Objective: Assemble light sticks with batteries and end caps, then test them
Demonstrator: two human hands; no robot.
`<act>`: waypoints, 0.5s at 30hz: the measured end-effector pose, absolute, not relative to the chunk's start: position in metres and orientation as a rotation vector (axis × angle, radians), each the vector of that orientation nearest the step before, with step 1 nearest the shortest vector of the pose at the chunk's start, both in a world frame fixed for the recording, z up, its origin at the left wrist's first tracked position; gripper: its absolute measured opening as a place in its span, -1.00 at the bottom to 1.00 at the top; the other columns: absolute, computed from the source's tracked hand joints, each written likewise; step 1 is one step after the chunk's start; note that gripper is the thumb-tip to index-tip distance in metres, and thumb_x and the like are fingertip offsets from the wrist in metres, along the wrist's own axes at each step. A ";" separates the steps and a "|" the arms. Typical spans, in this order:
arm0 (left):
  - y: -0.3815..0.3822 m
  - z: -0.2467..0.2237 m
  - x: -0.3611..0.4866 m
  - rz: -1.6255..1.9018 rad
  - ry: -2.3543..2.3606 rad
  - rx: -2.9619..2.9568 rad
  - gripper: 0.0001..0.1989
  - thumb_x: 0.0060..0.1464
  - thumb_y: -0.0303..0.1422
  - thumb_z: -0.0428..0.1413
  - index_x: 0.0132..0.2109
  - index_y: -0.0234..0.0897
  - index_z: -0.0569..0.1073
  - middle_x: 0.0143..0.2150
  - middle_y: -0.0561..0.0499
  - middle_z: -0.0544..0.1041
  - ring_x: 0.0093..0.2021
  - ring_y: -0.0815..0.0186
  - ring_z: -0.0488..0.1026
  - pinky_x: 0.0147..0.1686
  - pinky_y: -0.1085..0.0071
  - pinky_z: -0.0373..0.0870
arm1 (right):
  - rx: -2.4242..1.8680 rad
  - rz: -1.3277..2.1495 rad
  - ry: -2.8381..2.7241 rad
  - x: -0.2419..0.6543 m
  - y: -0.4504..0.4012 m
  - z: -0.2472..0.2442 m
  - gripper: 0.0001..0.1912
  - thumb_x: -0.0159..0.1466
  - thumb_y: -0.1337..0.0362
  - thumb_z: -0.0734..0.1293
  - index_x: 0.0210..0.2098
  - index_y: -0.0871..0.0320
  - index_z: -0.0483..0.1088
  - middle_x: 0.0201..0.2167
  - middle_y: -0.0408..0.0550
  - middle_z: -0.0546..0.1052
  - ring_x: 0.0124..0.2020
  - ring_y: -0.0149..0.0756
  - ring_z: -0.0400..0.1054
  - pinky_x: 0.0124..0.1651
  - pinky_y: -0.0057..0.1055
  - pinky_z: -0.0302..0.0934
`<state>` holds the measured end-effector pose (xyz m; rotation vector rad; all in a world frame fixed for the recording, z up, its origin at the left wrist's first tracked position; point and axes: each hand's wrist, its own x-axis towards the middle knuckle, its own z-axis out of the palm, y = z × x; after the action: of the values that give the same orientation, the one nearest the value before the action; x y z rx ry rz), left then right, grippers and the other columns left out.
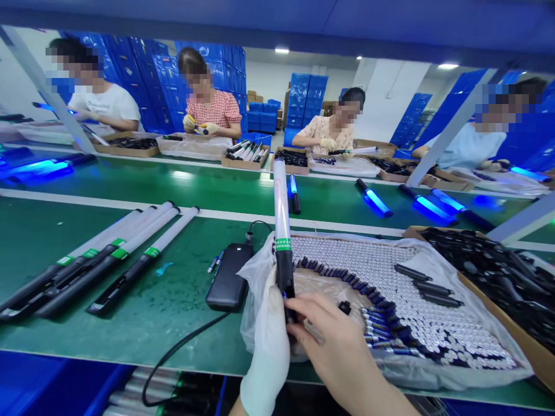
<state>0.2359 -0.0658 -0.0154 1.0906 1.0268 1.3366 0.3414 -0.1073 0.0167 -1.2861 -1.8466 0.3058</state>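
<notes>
While you sit at the green assembly bench (147,329), a carton of black handles (489,271) lies far right of your fingers. A plastic bag of silver cells (390,289), seemingly much left, spreads just beyond them. Four finished-looking light wands (117,260) lie left. Your gloved left hand (271,346) clenches a wand (281,231) upright by its black handle; your bare right hand (333,341) has fingers (303,323) at its lower end, grip unclear.
</notes>
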 end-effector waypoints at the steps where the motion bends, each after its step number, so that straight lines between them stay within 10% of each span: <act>1: -0.065 -0.016 0.235 1.319 1.019 1.094 -0.49 0.22 -0.08 0.03 0.22 -0.21 0.33 0.28 -0.18 0.28 0.24 0.05 0.26 0.21 -0.05 0.18 | -1.328 0.359 -1.784 0.340 -0.105 0.016 -0.71 0.13 0.56 0.35 -0.20 0.14 0.46 -0.25 -0.09 0.49 -0.31 -0.41 0.40 -0.22 -0.52 0.37; 8: -0.065 -0.015 0.234 1.195 0.997 1.072 -0.37 0.06 -0.27 0.12 0.29 -0.18 0.30 0.29 -0.04 0.32 0.29 0.08 0.22 0.21 0.35 0.24 | -1.562 0.713 -1.447 0.348 -0.097 0.004 -0.81 0.02 0.47 0.43 -0.43 0.17 0.35 -0.45 -0.21 0.36 -0.46 -0.47 0.28 -0.39 -0.55 0.21; 12: -0.067 -0.014 0.232 1.134 1.036 1.050 -0.29 0.10 -0.27 0.10 0.38 -0.14 0.12 0.22 -0.09 0.39 0.26 0.07 0.27 0.16 0.18 0.34 | -1.568 0.610 -1.511 0.387 -0.089 0.000 -0.90 0.21 0.26 0.35 -0.30 0.14 0.45 -0.36 -0.11 0.47 -0.38 -0.40 0.37 -0.30 -0.48 0.28; 15: -0.065 -0.017 0.232 1.140 1.114 1.162 -0.29 0.11 -0.23 0.11 0.38 -0.12 0.12 0.35 -0.02 0.22 0.39 0.10 0.01 0.33 0.12 0.02 | -1.736 0.238 -1.681 0.418 -0.071 -0.003 -0.81 0.29 0.27 0.25 -0.22 0.13 0.50 -0.33 -0.05 0.50 -0.38 -0.37 0.37 -0.27 -0.43 0.26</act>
<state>0.2316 -0.0651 -0.0168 1.1615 1.1137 1.1397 0.4175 -0.0706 -0.0028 -1.7364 -1.6807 0.2381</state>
